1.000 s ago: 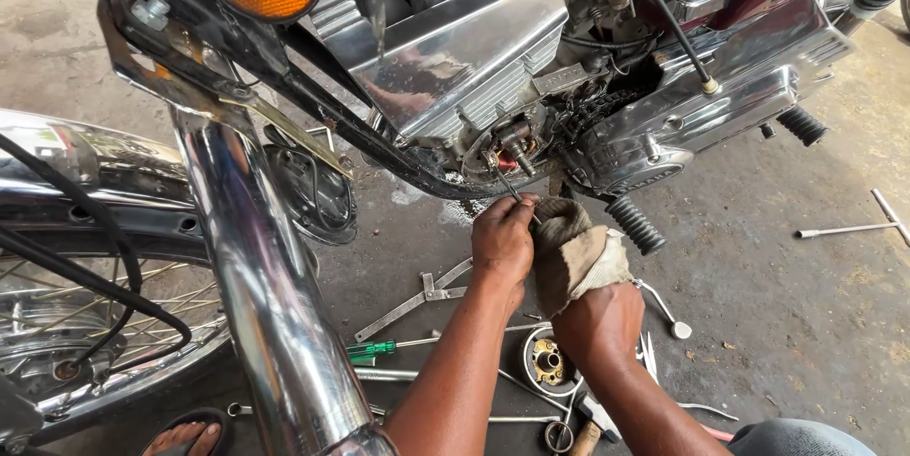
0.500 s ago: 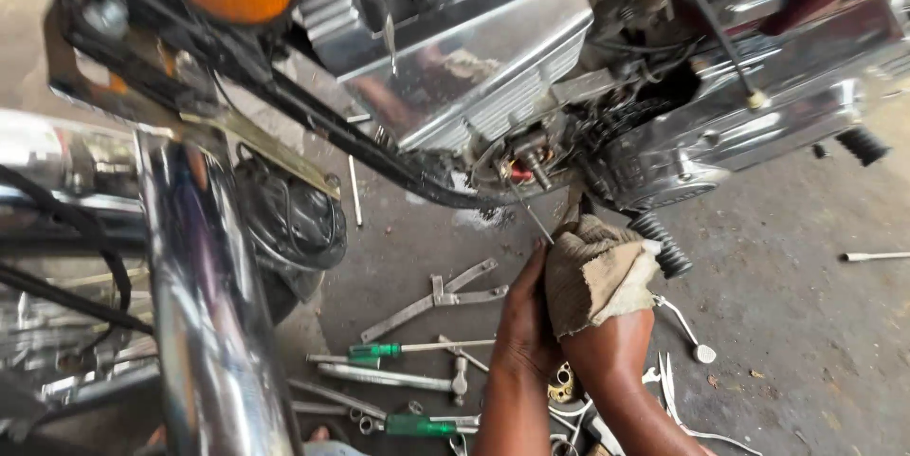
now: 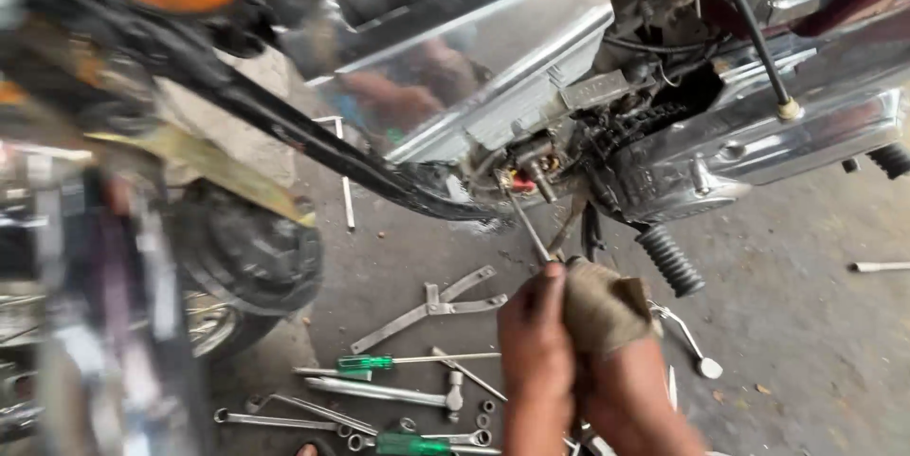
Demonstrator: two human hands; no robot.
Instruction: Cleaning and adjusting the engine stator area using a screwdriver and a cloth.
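Tools (image 3: 417, 390) lie on the floor (image 3: 796, 323) at the left. The left hand (image 3: 534, 342) is closed around a thin rod (image 3: 527, 224). The rod points up into the bike's engine (image 3: 664, 148). Beside it, the right hand (image 3: 626, 390) presses a rag (image 3: 599, 304), maybe against the rod.

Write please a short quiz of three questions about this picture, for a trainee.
1. True or false: the rag is wrapped around the near end of the thin metal rod.
2. Where does the far tip of the rod point? A) the front wheel B) the engine by the red part C) the floor
3. What colour are the handles of the screwdrivers on the floor?

Key: 1 true; 2 B; 3 green. The left hand and right hand both grip the wrapped end.
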